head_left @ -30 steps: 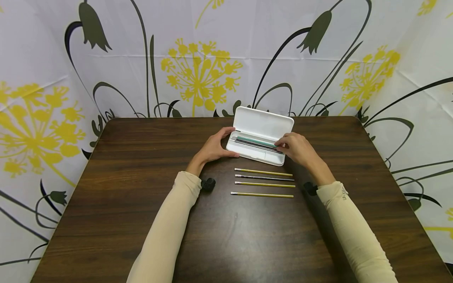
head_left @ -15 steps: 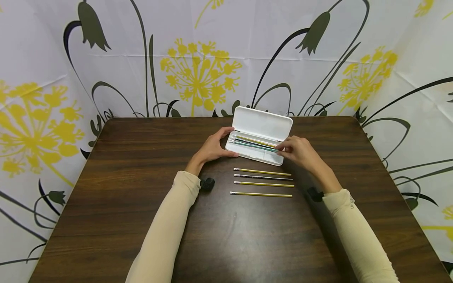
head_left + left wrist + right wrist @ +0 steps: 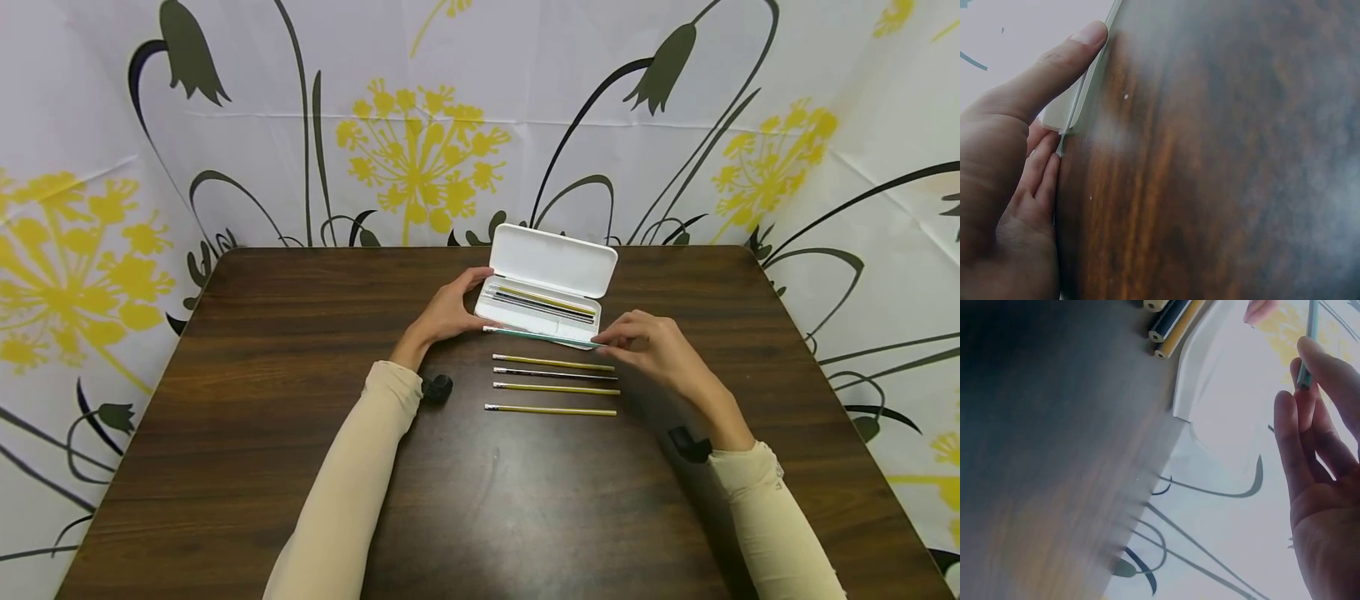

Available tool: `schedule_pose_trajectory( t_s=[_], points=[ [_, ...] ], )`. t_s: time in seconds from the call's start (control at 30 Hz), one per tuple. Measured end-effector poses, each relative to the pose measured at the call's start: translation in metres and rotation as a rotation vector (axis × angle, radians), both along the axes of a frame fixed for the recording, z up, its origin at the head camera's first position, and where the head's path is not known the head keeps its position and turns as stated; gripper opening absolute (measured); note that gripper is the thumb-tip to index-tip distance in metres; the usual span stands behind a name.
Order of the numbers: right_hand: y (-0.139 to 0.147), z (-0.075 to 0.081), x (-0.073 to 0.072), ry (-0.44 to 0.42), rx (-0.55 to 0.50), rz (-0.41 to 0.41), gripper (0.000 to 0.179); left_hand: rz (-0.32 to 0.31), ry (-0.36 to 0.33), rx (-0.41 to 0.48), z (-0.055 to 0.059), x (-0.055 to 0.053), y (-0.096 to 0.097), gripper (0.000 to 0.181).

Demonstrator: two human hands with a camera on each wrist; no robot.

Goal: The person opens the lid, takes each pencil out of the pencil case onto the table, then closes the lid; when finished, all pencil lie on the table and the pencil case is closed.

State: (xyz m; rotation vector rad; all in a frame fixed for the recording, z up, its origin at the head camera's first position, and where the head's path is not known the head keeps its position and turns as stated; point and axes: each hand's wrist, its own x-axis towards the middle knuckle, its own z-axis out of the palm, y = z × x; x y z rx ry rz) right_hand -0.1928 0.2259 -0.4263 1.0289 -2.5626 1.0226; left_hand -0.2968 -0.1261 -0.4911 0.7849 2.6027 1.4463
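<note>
A white pencil case lies near the table's back edge with its lid raised. My left hand grips its left end, thumb along the front edge and fingers behind, as the left wrist view also shows. Between thumb and fingertips, my right hand pinches the right end of a green pencil. That pencil stretches leftward across the front edge of the case; in the right wrist view its unsharpened end shows at the fingertips. Inside the case, a yellow-striped pencil lies beside dark ones.
In front of the case, several pencils lie in parallel on the brown table: a yellow-striped one, a black-and-silver one, and more yellow ones nearer me. A flower-patterned cloth hangs behind the table.
My right hand has drawn the green pencil out of the case, moving right and toward me. The left hand has kept its grip on the case.
</note>
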Motion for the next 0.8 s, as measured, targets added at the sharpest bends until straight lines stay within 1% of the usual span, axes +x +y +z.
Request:
schedule_pose_trajectory(
  t_s=[0.1, 0.2, 0.33, 0.47, 0.57, 0.67, 0.8],
  points=[
    [0.002, -0.001, 0.003, -0.017, -0.005, 0.009, 0.03, 0.008, -0.005, -0.003, 0.0, 0.0, -0.001, 0.096],
    [0.004, -0.004, 0.006, -0.017, 0.002, 0.016, 0.028, 0.016, -0.022, -0.008, -0.001, -0.001, -0.001, 0.097],
    [0.009, -0.014, 0.011, -0.004, 0.001, 0.045, 0.026, 0.022, -0.03, -0.015, -0.001, -0.001, 0.0, 0.098],
    [0.01, -0.026, 0.015, -0.027, -0.006, 0.083, 0.023, 0.027, -0.027, -0.008, 0.0, -0.002, 0.0, 0.098],
    [0.011, -0.032, 0.017, -0.046, 0.005, 0.093, 0.022, 0.027, -0.032, -0.004, 0.0, -0.002, 0.0, 0.098],
    [0.011, -0.035, 0.018, -0.056, 0.029, 0.089, 0.022, 0.026, -0.037, -0.009, 0.0, -0.001, 0.0, 0.098],
    [0.012, -0.036, 0.019, -0.088, 0.064, 0.096, 0.021, 0.024, -0.033, -0.016, 0.0, -0.001, 0.0, 0.098]
  ],
)
